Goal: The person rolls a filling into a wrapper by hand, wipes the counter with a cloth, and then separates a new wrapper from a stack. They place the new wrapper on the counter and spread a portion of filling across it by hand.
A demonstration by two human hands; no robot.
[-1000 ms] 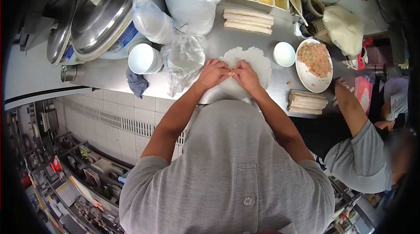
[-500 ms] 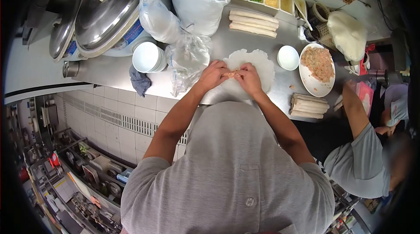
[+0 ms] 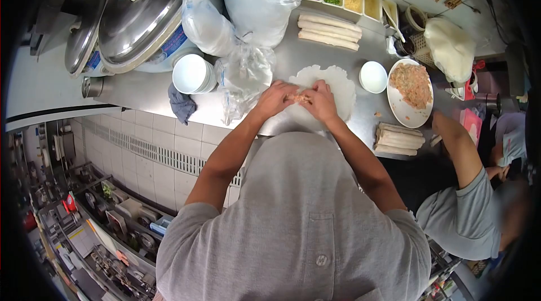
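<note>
A stack of thin, pale round wrappers (image 3: 341, 95) with ragged edges lies on the steel counter before me. On its near left part sits a small strip of pinkish minced filling (image 3: 300, 98). My left hand (image 3: 276, 98) pinches the strip's left end, its fingers bent. From the other side, my right hand (image 3: 320, 101) has its fingers closed on the right end. Finger backs hide part of the filling. An oval white plate (image 3: 399, 110) of the same mince stands to the right, beside a small white bowl (image 3: 373, 77).
Pale rolls (image 3: 329, 32) lie at the back, and more rolls (image 3: 399, 139) at the front right. Plastic bags (image 3: 245, 76) and stacked white cups (image 3: 190, 74) stand left, near a dark cloth (image 3: 181, 104). A co-worker's arm (image 3: 459, 146) reaches in at right.
My hands keep pinching the filling, with small finger shifts. The co-worker's hand at right has moved left, nearer the plate and the front rolls. The whole view has shifted slightly.
</note>
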